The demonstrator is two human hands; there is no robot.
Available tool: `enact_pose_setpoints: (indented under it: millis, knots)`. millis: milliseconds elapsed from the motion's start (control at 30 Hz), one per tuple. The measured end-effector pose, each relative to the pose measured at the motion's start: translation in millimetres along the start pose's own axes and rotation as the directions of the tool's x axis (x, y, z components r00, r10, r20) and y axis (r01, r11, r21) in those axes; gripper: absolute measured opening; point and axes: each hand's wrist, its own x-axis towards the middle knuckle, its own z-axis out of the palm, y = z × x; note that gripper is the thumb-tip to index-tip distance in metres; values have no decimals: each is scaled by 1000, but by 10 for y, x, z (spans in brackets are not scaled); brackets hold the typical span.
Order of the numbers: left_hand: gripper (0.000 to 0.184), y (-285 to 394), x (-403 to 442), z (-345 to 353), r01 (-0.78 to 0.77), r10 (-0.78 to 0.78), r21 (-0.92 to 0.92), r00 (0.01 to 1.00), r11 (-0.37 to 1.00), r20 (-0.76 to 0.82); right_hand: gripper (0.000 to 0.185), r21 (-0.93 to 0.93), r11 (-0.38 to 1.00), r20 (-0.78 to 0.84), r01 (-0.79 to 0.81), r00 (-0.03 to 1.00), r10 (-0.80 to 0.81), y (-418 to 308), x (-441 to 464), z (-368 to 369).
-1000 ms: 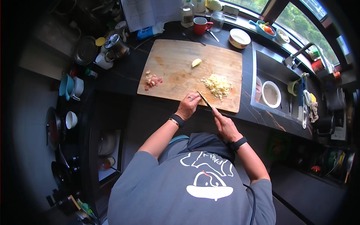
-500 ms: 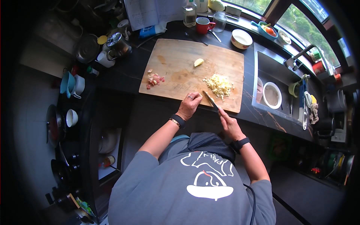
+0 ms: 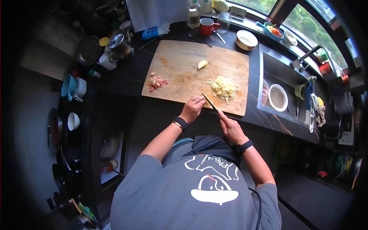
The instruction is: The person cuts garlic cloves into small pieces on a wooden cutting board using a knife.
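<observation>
My right hand (image 3: 232, 128) grips the handle of a knife (image 3: 209, 101), its blade angled up and to the left over the front edge of the wooden cutting board (image 3: 180, 53). The fingers of my left hand (image 3: 193, 107) are pinched together at the board's edge, close to the blade; what they hold is mostly hidden, a small pale piece. Right of the blade lies a heap of chopped garlic (image 3: 223, 88). A whole peeled garlic clove (image 3: 202, 64) rests near the board's middle. Pinkish garlic skins (image 3: 158, 82) are piled at the left.
Behind the board stand a red mug (image 3: 207, 27), a glass jar (image 3: 224, 22) and a white bowl (image 3: 246, 40). The sink (image 3: 280, 65) at the right contains a white round container (image 3: 278, 97). Pots and jars crowd the left, including a metal-lidded jar (image 3: 120, 43).
The knife has shifted left and turned, so its blade now meets the fingertips of my left hand. My right hand has moved slightly left; the left hand has barely moved.
</observation>
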Motion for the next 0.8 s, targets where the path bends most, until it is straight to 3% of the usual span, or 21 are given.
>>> enact_pose_setpoints:
  millis: [267, 500, 600, 733, 800]
  knots:
    - [15, 15, 9, -10, 30, -30, 19, 999, 999, 12, 50, -114, 992, 32, -51, 998, 54, 7, 116, 81]
    - [13, 68, 65, -46, 84, -86, 39, 995, 996, 45, 50, -31, 997, 2, -67, 998, 67, 173, 141, 143]
    - [12, 8, 90, 32, 116, -117, 19, 989, 993, 94, 46, 97, 994, -262, 53, 965, -26, 337, 63, 80]
    - [11, 2, 346, 168, 190, -165, -162, 974, 968, 154, 46, 1, 998, -302, 66, 951, -63, 310, -6, -81]
    - [9, 74, 514, 217, 172, -181, -206, 983, 963, -25, 45, -55, 997, -331, 57, 941, -72, 260, -11, -131]
